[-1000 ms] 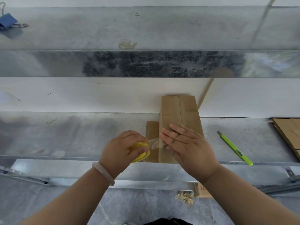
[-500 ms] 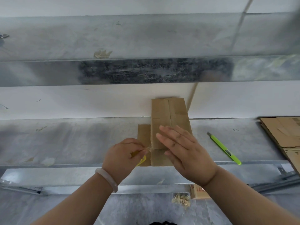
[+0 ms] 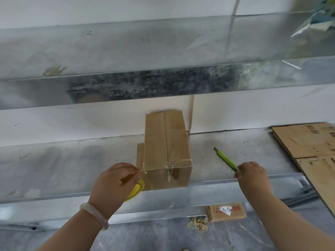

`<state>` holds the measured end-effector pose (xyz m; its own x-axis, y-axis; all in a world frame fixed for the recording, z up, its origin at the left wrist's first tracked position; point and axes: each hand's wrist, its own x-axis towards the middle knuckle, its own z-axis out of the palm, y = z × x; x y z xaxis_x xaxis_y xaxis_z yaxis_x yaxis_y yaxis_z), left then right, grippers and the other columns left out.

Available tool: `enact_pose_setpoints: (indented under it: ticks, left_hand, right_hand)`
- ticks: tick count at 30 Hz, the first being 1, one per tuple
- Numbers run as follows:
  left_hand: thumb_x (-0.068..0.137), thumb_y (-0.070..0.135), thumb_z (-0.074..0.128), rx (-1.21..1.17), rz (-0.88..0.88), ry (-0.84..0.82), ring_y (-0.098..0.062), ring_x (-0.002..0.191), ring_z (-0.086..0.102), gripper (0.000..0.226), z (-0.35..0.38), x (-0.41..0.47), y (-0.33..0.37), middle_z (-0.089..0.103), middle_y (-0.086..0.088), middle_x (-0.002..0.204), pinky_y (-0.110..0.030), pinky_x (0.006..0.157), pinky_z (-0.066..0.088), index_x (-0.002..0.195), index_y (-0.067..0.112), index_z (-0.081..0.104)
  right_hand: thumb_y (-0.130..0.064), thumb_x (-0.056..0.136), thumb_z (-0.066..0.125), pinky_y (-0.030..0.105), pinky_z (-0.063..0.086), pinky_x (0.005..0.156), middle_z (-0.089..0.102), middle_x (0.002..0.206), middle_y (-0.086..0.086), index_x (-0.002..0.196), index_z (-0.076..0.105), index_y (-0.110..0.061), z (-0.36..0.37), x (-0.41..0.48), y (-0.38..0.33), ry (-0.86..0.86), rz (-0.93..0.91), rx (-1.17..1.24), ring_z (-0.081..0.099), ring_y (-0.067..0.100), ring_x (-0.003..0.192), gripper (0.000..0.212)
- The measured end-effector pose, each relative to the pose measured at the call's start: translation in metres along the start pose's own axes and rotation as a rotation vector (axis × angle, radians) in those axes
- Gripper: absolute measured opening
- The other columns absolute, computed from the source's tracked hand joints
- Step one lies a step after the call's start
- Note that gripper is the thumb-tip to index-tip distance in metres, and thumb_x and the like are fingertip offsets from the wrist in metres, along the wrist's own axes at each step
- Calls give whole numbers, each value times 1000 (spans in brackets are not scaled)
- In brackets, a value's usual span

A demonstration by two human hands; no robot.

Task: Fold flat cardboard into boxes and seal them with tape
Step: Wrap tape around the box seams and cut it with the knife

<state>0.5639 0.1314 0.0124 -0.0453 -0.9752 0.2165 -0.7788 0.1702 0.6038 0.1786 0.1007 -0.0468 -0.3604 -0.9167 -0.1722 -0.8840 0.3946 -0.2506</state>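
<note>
Head view, Inspector A: One brown cardboard box (image 3: 167,151) stands on the grey metal bench (image 3: 72,169), top flaps shut, clear tape across its near end. What surrounds it?

Inspector B: One stack of flat cardboard sheets (image 3: 308,142) far right; one small labelled carton (image 3: 226,213) and wood shavings (image 3: 197,223) below the bench edge.

A: Hands?

B: Left hand (image 3: 116,185) curled around one yellow tape roll (image 3: 136,191), pinching tape at the box's corner. Right hand (image 3: 252,176) closed on one green utility knife (image 3: 225,158), well clear of the box.
</note>
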Motion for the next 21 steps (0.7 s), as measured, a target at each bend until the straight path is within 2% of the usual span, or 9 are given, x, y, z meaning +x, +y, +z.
enact_pose_setpoints:
  ticks: [3, 5, 8, 10, 12, 14, 16, 17, 21]
  left_hand:
    - [78, 63, 47, -2, 19, -26, 6, 87, 59, 37, -3, 1, -1, 61, 31, 98, -13, 71, 44, 78, 38, 74]
    - [80, 62, 46, -1, 43, -50, 6, 86, 59, 37, -5, 1, -3, 62, 30, 95, -12, 69, 44, 78, 38, 73]
    - [81, 60, 45, -24, 67, -86, 5, 84, 59, 36, -8, 1, -7, 63, 27, 90, -14, 68, 44, 81, 37, 73]
    - [82, 59, 45, -29, 103, -120, 3, 85, 59, 35, -11, 2, -10, 63, 25, 87, -13, 69, 44, 81, 36, 72]
    - [83, 57, 45, -69, 118, -132, 3, 86, 59, 34, -14, 3, -13, 63, 24, 86, -8, 71, 42, 82, 35, 72]
    - [81, 55, 46, -103, 123, -145, 2, 85, 59, 34, -16, 4, -17, 63, 22, 87, -10, 73, 42, 83, 34, 73]
    - [79, 54, 46, -116, 138, -171, 2, 86, 59, 36, -17, 5, -21, 63, 22, 88, -14, 75, 43, 86, 33, 74]
    - [79, 54, 45, -126, 146, -178, 2, 86, 58, 37, -17, 5, -22, 63, 22, 89, -14, 75, 42, 87, 32, 74]
    - [79, 49, 52, -159, 159, -190, 0, 86, 58, 32, -18, 8, -24, 60, 22, 88, -20, 77, 46, 90, 30, 75]
  right_hand:
    - [-20, 96, 53, 42, 52, 73, 60, 96, 9, 100, 57, -14, -3, -15, -15, -7, 36, 206, 55, 22, 78, 8]
    - [-20, 98, 50, 41, 55, 61, 60, 84, 5, 103, 47, -17, -7, -40, -31, 10, 34, 370, 59, 21, 68, 6]
    - [-19, 97, 51, 40, 55, 56, 59, 83, -4, 108, 42, -25, -21, -91, -57, 82, -1, 530, 59, 17, 62, 16]
    - [-16, 95, 52, 40, 50, 53, 60, 78, -9, 110, 42, -35, -31, -132, -73, 120, -68, 586, 56, 14, 58, 27]
    - [-12, 92, 52, 37, 44, 54, 57, 73, -10, 112, 42, -46, -41, -172, -92, 128, -167, 581, 52, 14, 59, 41]
    - [-16, 91, 54, 32, 43, 60, 56, 82, -19, 110, 42, -54, -43, -201, -111, 128, -219, 549, 53, 12, 66, 45]
    - [-27, 91, 56, 18, 40, 59, 56, 87, -28, 102, 45, -55, -39, -220, -129, 109, -218, 529, 56, 6, 74, 32]
    - [-33, 90, 57, 17, 39, 56, 56, 88, -30, 98, 45, -54, -36, -227, -136, 98, -210, 521, 56, 4, 76, 25]
    - [-34, 92, 53, 23, 45, 56, 59, 85, -25, 97, 53, -47, -18, -245, -157, 88, -191, 565, 58, 7, 71, 14]
